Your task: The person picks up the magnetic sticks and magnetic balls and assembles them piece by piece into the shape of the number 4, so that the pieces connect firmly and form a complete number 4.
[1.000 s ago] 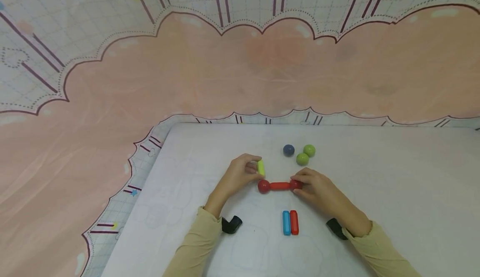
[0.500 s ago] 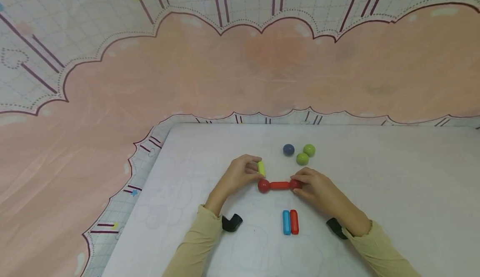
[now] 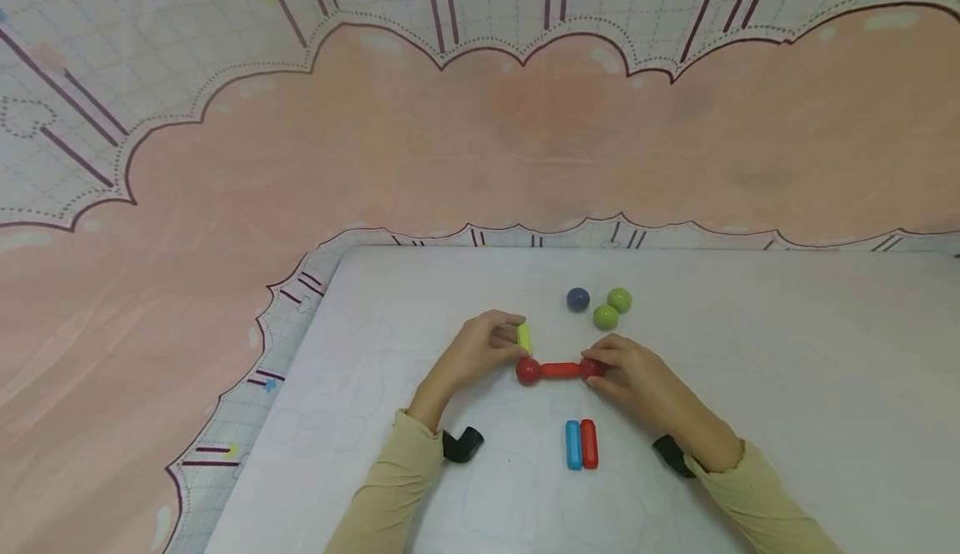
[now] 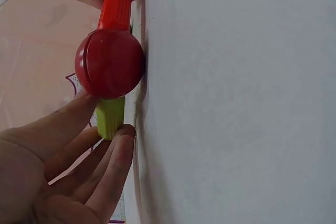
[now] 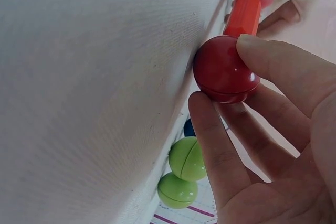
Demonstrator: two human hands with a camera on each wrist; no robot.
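Observation:
A red rod (image 3: 560, 370) lies on the white tabletop with a red ball at each end. The left-end ball (image 3: 528, 371) sits right against a short yellow-green rod (image 3: 523, 337), which my left hand (image 3: 480, 347) pinches between thumb and fingertips. That rod points away from the ball, at an angle to the red rod; in the left wrist view the ball (image 4: 109, 64) hides its near end. Around the right-end ball (image 5: 226, 69) my right hand (image 3: 637, 377) curls its thumb and fingers, gripping it close over the tabletop.
Behind the hands stand a dark blue ball (image 3: 577, 300) and two green balls (image 3: 605, 316). A blue rod (image 3: 573, 445) and another red rod (image 3: 589, 444) lie side by side in front. Black wrist-camera pieces (image 3: 462, 446) show by both sleeves. The tabletop's far edge (image 3: 675, 252) meets a patterned cloth.

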